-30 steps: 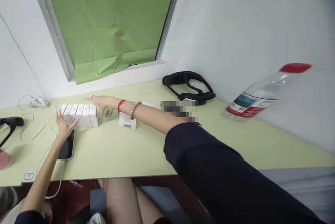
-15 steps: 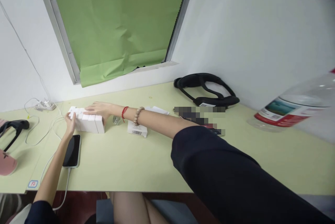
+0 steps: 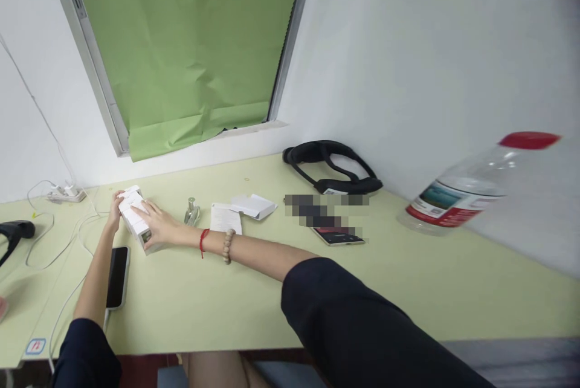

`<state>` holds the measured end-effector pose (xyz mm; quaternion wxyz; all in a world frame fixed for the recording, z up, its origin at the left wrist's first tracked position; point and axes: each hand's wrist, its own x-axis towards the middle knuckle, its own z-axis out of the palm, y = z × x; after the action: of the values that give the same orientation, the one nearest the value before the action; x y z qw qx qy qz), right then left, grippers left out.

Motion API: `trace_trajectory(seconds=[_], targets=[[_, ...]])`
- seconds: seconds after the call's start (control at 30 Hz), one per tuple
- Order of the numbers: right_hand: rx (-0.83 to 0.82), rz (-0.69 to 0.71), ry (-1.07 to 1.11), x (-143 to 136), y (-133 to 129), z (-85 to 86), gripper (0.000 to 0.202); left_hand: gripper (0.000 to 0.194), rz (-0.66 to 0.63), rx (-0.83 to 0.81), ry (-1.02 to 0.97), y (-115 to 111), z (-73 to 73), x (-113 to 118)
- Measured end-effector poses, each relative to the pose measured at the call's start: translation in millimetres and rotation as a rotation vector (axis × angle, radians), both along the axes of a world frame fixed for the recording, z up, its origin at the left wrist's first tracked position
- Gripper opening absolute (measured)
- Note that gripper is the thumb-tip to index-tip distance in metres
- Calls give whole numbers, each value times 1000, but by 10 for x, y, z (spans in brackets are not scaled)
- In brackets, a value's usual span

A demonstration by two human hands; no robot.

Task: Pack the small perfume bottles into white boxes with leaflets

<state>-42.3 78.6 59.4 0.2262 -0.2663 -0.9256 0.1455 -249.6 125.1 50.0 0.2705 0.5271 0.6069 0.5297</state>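
Observation:
A row of small white boxes (image 3: pixel 132 208) lies on the table at the left, slanting toward me. Around its far left end, my left hand (image 3: pixel 115 211) is closed with the fingertips on top. My right hand (image 3: pixel 157 223) grips the near right side, its fingers spread over the top faces. A dark printed patch shows on the nearest box end. Just right of my right hand is a small clear glass bottle (image 3: pixel 192 214). Beyond it lie a white paper or opened carton (image 3: pixel 225 220) and another opened white carton (image 3: pixel 254 206).
A phone (image 3: pixel 118 279) on a white cable lies below my left hand. At the back is a black headset (image 3: pixel 335 165), with a partly pixelated dark flat object (image 3: pixel 339 236) before it. A red-capped plastic bottle (image 3: pixel 446 197) stands right. A power strip (image 3: pixel 66 194) with cables sits far left.
The row of boxes has turned from lying sideways to slanting toward me, with both hands on it. My right arm has shifted, uncovering the glass bottle and cartons. The camera view has moved.

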Motion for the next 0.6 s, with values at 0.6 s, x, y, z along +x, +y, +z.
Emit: trace_trajectory(seconds=[0.6], targets=[[-738, 223, 792, -54, 22, -399, 90, 73, 180, 12, -25, -911, -120, 684]])
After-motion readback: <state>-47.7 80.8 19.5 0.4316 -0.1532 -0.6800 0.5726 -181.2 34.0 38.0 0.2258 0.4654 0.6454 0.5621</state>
